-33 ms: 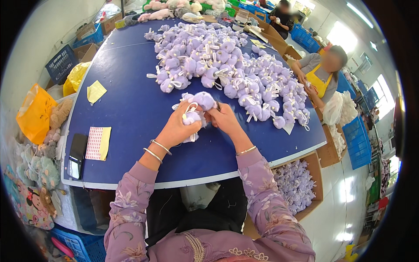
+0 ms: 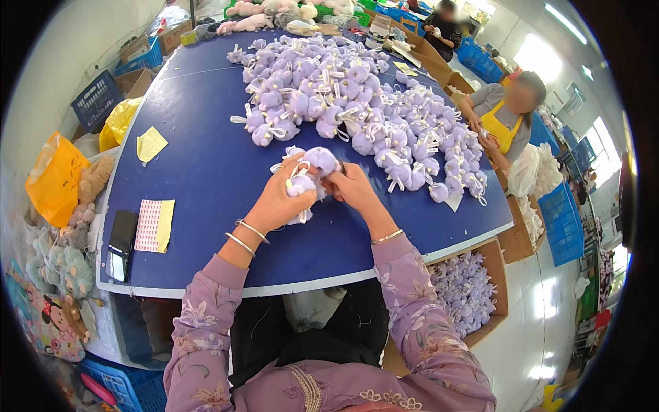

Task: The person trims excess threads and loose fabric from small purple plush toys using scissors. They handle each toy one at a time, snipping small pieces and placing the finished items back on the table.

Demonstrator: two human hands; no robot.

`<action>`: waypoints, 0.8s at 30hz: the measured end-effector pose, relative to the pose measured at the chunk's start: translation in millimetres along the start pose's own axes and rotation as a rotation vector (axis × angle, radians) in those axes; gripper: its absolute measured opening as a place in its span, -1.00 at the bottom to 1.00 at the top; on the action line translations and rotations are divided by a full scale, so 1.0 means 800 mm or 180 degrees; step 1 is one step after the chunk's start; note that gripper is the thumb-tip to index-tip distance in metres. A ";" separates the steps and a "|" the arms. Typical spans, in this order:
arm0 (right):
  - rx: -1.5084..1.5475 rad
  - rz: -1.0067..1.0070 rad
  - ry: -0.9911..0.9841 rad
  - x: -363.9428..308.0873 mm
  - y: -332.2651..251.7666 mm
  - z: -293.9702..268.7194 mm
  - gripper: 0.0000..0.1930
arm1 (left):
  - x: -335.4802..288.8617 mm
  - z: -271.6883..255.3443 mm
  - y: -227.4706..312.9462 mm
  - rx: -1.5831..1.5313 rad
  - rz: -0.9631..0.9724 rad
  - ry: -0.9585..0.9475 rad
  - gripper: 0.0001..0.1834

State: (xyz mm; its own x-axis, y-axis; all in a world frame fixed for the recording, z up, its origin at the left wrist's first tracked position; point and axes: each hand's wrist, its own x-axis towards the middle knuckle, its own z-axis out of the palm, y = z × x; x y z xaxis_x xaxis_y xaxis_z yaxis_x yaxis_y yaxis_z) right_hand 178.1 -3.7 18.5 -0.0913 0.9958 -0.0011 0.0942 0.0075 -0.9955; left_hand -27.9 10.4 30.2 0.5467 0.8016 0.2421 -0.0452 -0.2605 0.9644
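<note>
Over the near middle of the blue table (image 2: pixel 206 199), my left hand (image 2: pixel 281 199) is closed round a small lilac plush toy (image 2: pixel 320 161) with a white loop. A second lilac fluffy part (image 2: pixel 300 184) shows between the left fingers; I cannot tell whether it is a separate toy. My right hand (image 2: pixel 353 187) is closed in a pinch against the right side of the plush. Something small and dark shows at its fingertips, too hidden to name. Just beyond my hands lies a big heap of similar lilac plush toys (image 2: pixel 302 103) with white loops.
On the left lie a black phone (image 2: pixel 121 240), a label sheet (image 2: pixel 152 225) and a yellow paper (image 2: pixel 151 144). A carton of lilac toys (image 2: pixel 463 292) stands below the table's right edge. A person in a yellow apron (image 2: pixel 504 127) works at the right. Other plush toys (image 2: pixel 247 24) line the far edge.
</note>
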 end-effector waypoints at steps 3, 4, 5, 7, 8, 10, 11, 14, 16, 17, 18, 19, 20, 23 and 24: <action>0.0094 0.0218 -0.0302 -0.005 -0.008 -0.010 -0.82 | -0.003 0.001 0.007 -0.0325 -0.0137 -0.0060 -0.52; 0.0133 0.0260 -0.0415 -0.007 -0.010 -0.012 -0.82 | -0.003 0.000 0.008 -0.0282 -0.0089 -0.0111 -0.51; 0.0078 0.0234 -0.0422 -0.007 -0.010 -0.014 -0.82 | -0.003 -0.001 0.009 -0.0238 -0.0041 -0.0161 -0.51; -0.0030 0.0179 -0.0442 -0.008 -0.010 -0.016 -0.81 | -0.001 -0.001 -0.001 0.0140 0.0193 -0.0091 -0.47; -0.0111 0.0107 -0.0376 -0.007 -0.011 -0.013 -0.82 | 0.000 -0.002 -0.004 0.0332 0.0310 -0.0053 -0.45; -0.0275 -0.0034 -0.0231 -0.006 -0.013 -0.005 -0.83 | -0.001 -0.001 -0.004 0.0436 0.0381 0.0087 -0.48; -0.0470 -0.0282 -0.0027 -0.006 -0.012 -0.001 -0.84 | 0.000 0.001 -0.003 0.0484 0.0418 0.0152 -0.50; -0.0721 -0.0685 0.0411 -0.006 -0.013 0.007 -0.86 | 0.000 0.002 0.003 0.0245 0.0107 0.0204 -0.50; -0.0454 -0.0500 0.0496 -0.010 -0.022 0.009 -0.87 | 0.002 0.000 -0.004 0.0541 0.0169 0.0250 -0.49; -0.0319 -0.0481 0.0494 -0.009 -0.021 0.009 -0.87 | 0.002 -0.001 -0.006 0.0689 0.0203 0.0272 -0.48; -0.0182 -0.0463 0.0490 -0.007 -0.017 0.007 -0.88 | 0.002 -0.001 -0.006 0.0628 0.0114 0.0190 -0.50; -0.0047 -0.0441 0.0495 -0.007 -0.014 0.005 -0.89 | 0.002 -0.001 -0.004 0.0564 0.0026 0.0099 -0.51; -0.0115 -0.0457 0.0473 -0.007 -0.014 0.003 -0.88 | 0.002 -0.001 -0.001 0.0501 -0.0063 0.0009 -0.53; -0.0313 -0.0500 0.0483 -0.006 -0.010 -0.002 -0.88 | -0.002 0.007 0.014 0.0425 -0.0091 -0.0156 -0.59; -0.0370 -0.0511 0.0535 -0.005 -0.006 -0.005 -0.88 | -0.002 0.009 0.014 0.0450 -0.0158 -0.0153 -0.61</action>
State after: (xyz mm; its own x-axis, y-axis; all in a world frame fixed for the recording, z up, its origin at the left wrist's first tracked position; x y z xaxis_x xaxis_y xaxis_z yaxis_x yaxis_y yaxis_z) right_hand 182.2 -7.0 23.6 0.0510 0.9821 0.1815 0.2060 0.1675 -0.9641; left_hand -23.3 2.3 39.6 0.5848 0.7896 0.1858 0.0992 -0.2969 0.9497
